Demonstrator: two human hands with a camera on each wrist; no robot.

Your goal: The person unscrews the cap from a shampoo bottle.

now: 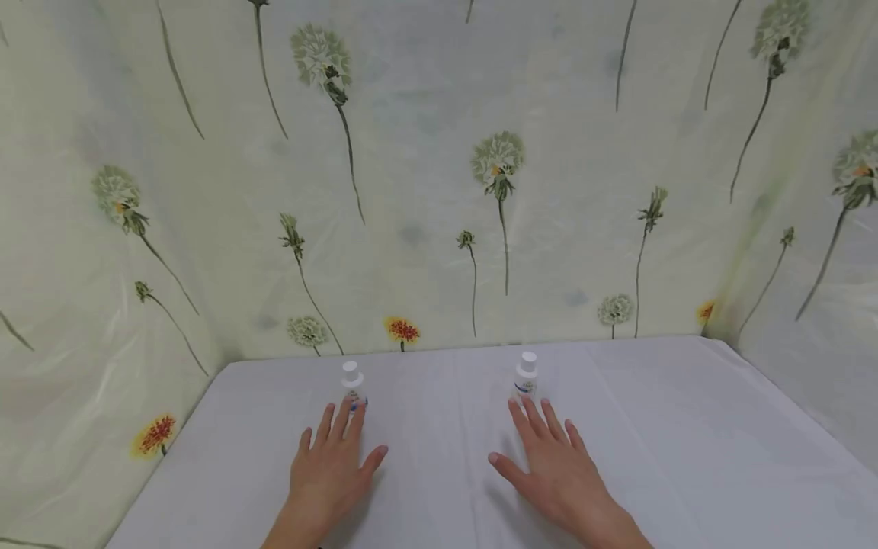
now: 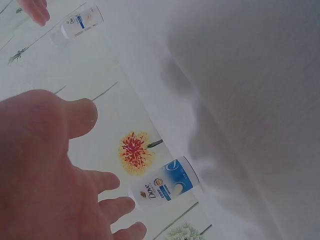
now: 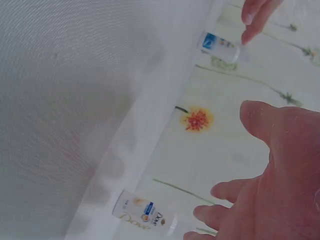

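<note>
Two small white Dove bottles with white caps stand upright on the white-covered table. My left hand [image 1: 329, 465] hovers with spread fingers just in front of the left bottle [image 1: 351, 379], whose blue-and-white label [image 2: 172, 182] shows in the left wrist view. Before the right bottle [image 1: 527, 371] is my right hand [image 1: 555, 473], its fingers extended and holding nothing. In the right wrist view that bottle's label [image 3: 149, 214] is mostly white with a small blue patch. The fingertips overlap the lower parts of both bottles in the head view; whether they touch them I cannot tell.
White cloth [image 1: 425, 450] covers the table, with faint creases. Behind it and at both sides hangs a pale curtain [image 1: 411, 168] printed with dandelions and orange flowers. The table's back edge runs close behind the bottles.
</note>
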